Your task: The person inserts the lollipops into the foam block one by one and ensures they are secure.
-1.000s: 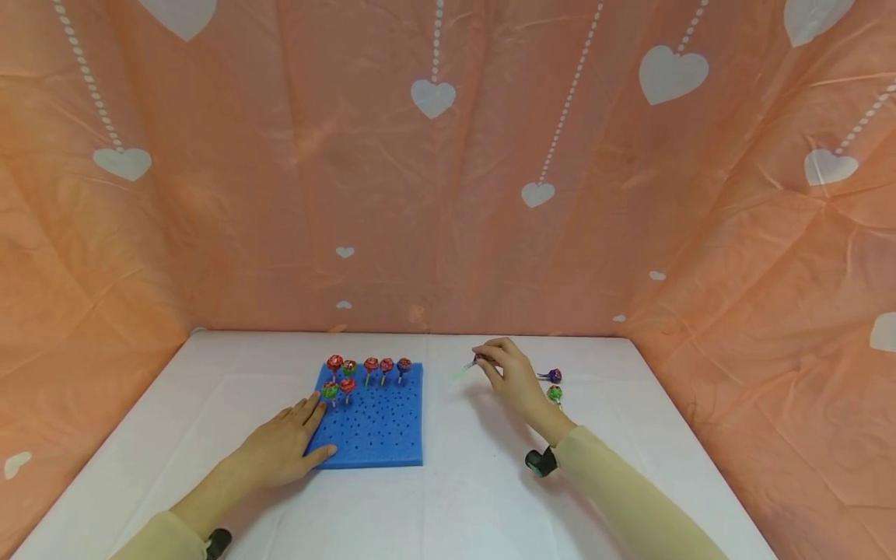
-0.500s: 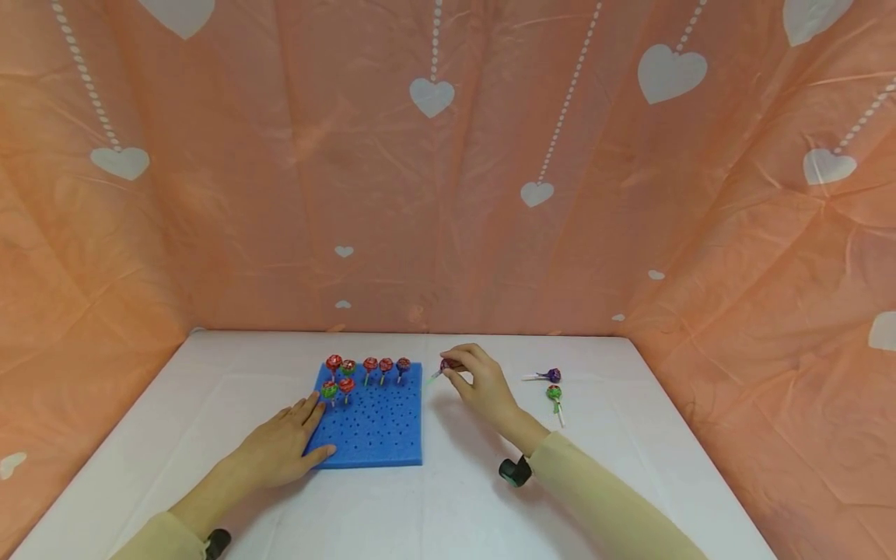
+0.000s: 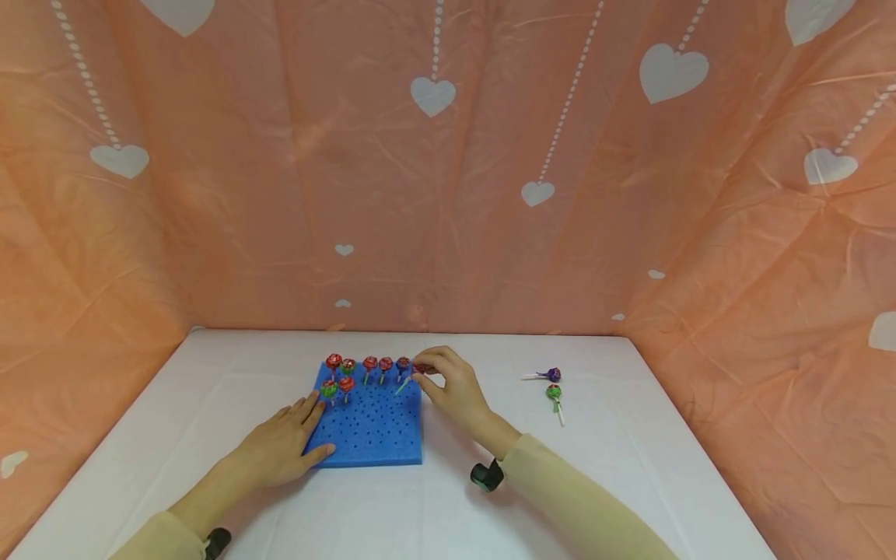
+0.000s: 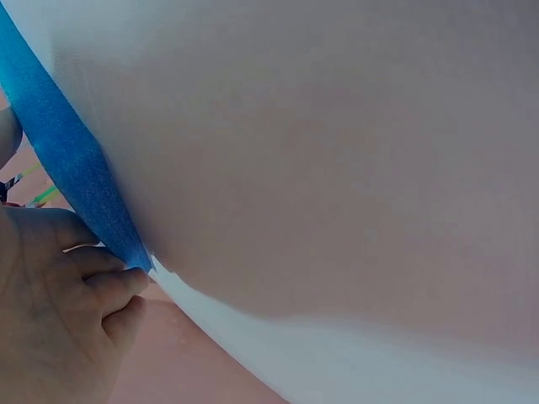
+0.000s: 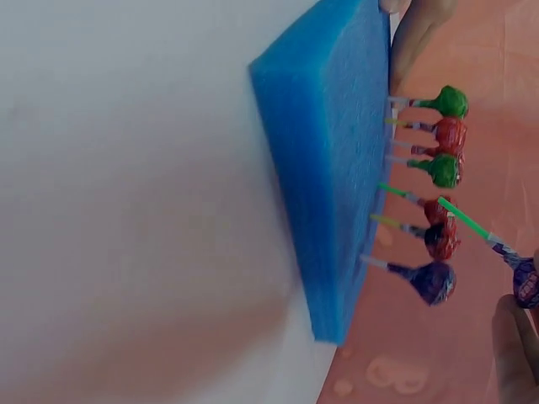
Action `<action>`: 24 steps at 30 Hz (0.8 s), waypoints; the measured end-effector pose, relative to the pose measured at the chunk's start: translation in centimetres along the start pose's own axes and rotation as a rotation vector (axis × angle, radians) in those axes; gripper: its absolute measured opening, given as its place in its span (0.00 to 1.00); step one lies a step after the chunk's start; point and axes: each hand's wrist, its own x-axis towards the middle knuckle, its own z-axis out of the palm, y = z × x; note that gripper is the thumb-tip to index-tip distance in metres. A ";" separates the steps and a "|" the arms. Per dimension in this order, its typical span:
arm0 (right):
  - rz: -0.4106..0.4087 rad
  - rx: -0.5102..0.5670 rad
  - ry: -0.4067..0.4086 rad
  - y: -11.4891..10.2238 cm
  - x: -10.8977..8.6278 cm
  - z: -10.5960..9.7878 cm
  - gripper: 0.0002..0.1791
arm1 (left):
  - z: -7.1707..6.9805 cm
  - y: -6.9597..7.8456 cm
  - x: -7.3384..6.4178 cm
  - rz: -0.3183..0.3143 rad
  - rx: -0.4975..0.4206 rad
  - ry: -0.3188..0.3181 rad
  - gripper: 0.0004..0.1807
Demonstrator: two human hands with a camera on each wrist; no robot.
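Pinches a lollipop by its wrapped head with the right hand, in a narrow grip at the back right of a blue foam block. Points the green stick away from that grip, downward, leftward and a little toward the wearer, with its long axis clearly slanted, not upright. Ends in a bare tip over the block's holed top, in the head view just in front of the purple-headed lollipop at the right end of the back row. Seems to hang clear of the foam in the right wrist view, though hard to judge by how much.

Contrasts in angle with seven lollipops standing near upright in the block, heads up. Rests the left hand along the block's left edge, fingers straight, gripping no lollipop and farther from the stick than the right. Includes, well to the right on the white table, two lying lollipops: one purple, stick pointing left; one green and red, stick toward the wearer.
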 end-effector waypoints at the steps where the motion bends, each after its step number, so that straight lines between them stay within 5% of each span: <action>1: 0.000 0.013 0.000 -0.1 0.1 0.2 0.12 | 0.0 0.0 0.0 0.001 0.000 0.000 0.47; 24: 0.039 0.083 -0.029 -1.2 1.4 4.3 0.12 | -0.5 0.3 -0.1 -0.007 -0.004 -0.018 0.47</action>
